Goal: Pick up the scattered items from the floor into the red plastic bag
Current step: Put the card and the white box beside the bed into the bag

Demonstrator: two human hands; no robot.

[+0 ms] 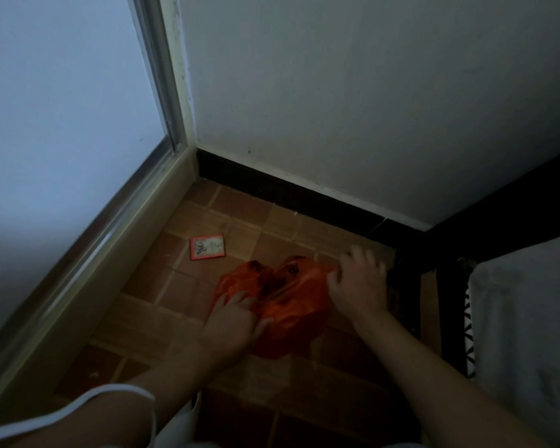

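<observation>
Head view, red plastic bag (282,305): lies crumpled on the tiled floor (162,305) near the corner, between the two hands; dark shapes show through the film, so it seems to hold something already.
Head view, left hand (232,318): rests on the bag's near-left edge, fingers spread and pressing the film; whether they pinch it closed I cannot tell.
Head view, right hand (358,282): at the bag's far-right edge, blurred; fingers curl around a gathered fold of film, so it looks clamped on the bag.
Head view, small card packet (207,248): flat, red-bordered, lying on the floor well apart from the bag, toward the door frame (162,92); the only loose item in sight.
Handling, bag: judged thin, soft, very light and slippery; it collapses unless the mouth is held apart; best taken at the rim or handles, one hand each side.
Handling, packet: judged light, fairly stiff and flat to the tile; a fingertip under one edge should lift it.
Dark bed frame (434,253): just beside the right hand.
</observation>
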